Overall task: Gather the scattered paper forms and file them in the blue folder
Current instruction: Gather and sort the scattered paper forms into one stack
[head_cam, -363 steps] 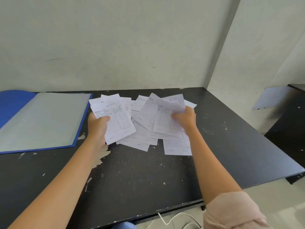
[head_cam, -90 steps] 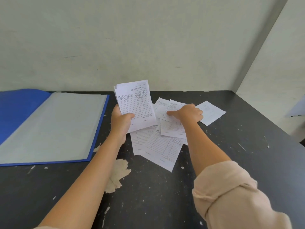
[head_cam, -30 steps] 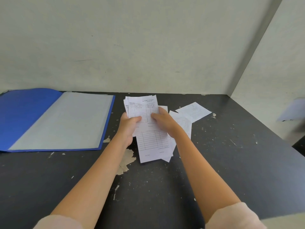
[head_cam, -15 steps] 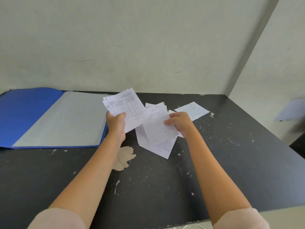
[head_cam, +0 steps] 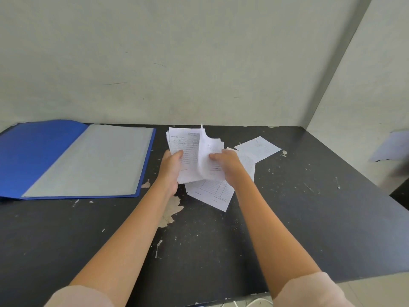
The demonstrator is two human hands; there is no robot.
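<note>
My left hand (head_cam: 171, 166) grips a stack of gathered paper forms (head_cam: 184, 149), held above the black table (head_cam: 287, 229). My right hand (head_cam: 228, 163) pinches one loose form (head_cam: 208, 151), curled upright against the right side of that stack. A few forms (head_cam: 212, 192) still lie flat on the table under my right wrist. One more form (head_cam: 257, 148) lies apart, further back and right. The blue folder (head_cam: 33, 151) lies open at the left, with its clear grey inner sleeve (head_cam: 93, 160) facing up.
Pale walls close the table at the back and the right. Chipped paint patches (head_cam: 170, 211) mark the surface between my forearms. A second dark table edge (head_cam: 400, 191) shows at the far right, with a sheet of paper (head_cam: 391, 145) on the wall beside it.
My right hand has lifted a loose form off the table and brought it against the stack in my left hand. The stack has shifted right and turned more upright.
</note>
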